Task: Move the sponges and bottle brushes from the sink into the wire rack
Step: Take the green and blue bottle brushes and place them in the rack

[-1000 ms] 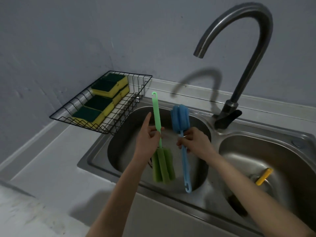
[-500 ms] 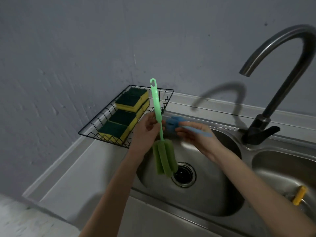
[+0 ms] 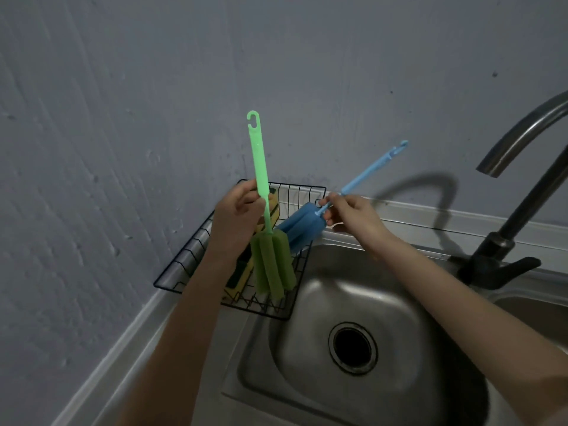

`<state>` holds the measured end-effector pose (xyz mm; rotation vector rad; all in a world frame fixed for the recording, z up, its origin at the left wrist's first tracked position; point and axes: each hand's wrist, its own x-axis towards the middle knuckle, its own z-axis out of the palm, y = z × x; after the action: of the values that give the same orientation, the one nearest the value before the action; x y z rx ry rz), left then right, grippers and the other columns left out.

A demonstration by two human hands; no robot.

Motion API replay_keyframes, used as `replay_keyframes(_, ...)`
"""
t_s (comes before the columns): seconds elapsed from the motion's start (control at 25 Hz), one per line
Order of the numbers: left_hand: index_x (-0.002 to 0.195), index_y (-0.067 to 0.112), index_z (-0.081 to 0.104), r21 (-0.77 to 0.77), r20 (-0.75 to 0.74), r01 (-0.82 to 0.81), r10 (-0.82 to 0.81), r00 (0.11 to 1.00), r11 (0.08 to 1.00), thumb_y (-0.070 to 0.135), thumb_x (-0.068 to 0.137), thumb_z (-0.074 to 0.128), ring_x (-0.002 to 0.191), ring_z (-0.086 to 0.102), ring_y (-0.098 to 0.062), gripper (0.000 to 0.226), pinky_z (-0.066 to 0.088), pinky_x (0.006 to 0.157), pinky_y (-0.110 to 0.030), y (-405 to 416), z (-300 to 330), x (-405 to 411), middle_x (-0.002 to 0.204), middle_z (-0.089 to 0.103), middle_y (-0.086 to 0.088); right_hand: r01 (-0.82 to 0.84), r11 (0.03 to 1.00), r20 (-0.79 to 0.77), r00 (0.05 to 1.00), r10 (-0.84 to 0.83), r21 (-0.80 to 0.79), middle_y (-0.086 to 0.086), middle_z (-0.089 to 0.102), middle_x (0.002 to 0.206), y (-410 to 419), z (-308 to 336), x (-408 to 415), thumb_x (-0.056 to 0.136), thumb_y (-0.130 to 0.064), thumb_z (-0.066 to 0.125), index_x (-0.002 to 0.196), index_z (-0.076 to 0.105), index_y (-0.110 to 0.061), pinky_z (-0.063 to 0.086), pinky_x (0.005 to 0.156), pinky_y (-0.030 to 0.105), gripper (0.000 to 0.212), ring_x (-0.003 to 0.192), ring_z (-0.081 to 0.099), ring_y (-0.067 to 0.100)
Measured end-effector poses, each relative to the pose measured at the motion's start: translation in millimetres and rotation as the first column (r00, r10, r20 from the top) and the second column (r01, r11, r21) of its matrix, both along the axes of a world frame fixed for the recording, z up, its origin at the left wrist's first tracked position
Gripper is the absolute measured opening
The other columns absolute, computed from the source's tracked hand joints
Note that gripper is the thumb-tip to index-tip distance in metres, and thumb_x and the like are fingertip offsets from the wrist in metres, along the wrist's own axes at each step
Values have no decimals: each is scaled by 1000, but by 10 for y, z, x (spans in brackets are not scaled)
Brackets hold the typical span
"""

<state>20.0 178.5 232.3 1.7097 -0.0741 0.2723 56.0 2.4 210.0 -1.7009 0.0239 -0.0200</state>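
green foam first: the green bottle brush (image 3: 270, 265) was dangling over the sink (image 3: 399, 302) bowl half a second ago, and now its foam head hangs right over the near end of the wire rack (image 3: 172, 281), handle straight up. the blue bottle brush (image 3: 302, 230) has flipped round too, foam head now pointing down-left over the rack and the handle slanting up toward the wall. so both brushes are out of the basin and pretty much at the drop-off, i'd say only the lowering and letting go is left. a few yellow and green sponges (image 3: 236, 281) peek out in the rack behind the arm.

left hand (image 3: 236, 219) is raised, fingers wrapped closed around the green handle low down near the foam. right hand (image 3: 353, 215) reaches across from the sink side, pinching the thin blue stem just above its foam head, wrist bent slightly down. faucet (image 3: 504, 235) is off to the right, well clear.
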Motion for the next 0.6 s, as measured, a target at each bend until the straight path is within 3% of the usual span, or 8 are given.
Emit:
replay_keyframes(0.2, 100, 20, 58, -21, -7, -6, 6, 1000, 1000, 5, 89, 49, 75, 59, -4, 21, 54, 65, -15, 204, -105, 306, 82, 63, 10, 53, 986, 36, 998, -48, -159, -3, 52, 66, 180, 47, 397, 94, -23, 42, 98, 65, -7, 44, 54, 15, 28, 60, 49, 6)
replay_keyframes(0.32, 96, 23, 59, -78, -73, 13, -19, 997, 997, 5, 90, 49, 80, 59, -4, 22, 54, 68, -18, 265, -248, 470, 86, 63, 9, 67, 977, 15, 998, -65, -203, -3, 54, 68, 257, -3, 666, 93, -25, 45, 102, 65, -3, 43, 57, 20, 31, 62, 50, 7)
replay_keyframes(0.44, 88, 32, 56, -94, -123, 39, -50, 991, 995, 6, 89, 49, 85, 59, -10, 27, 51, 74, -22, 275, -412, 613, 89, 63, 7, 69, 969, -12, 997, -74, -235, -3, 54, 68, 303, -68, 928, 93, -25, 45, 103, 63, -1, 42, 54, 19, 31, 61, 51, 7)
replay_keyframes(0.6, 90, 31, 57, -100, -177, 53, -70, 982, 994, 6, 89, 50, 85, 58, -7, 25, 50, 76, -22, 233, -595, 780, 89, 62, 9, 94, 966, -74, 991, -115, -240, 3, 59, 77, 323, -208, 1263, 92, -24, 47, 106, 62, 0, 41, 51, 18, 31, 60, 52, 7)
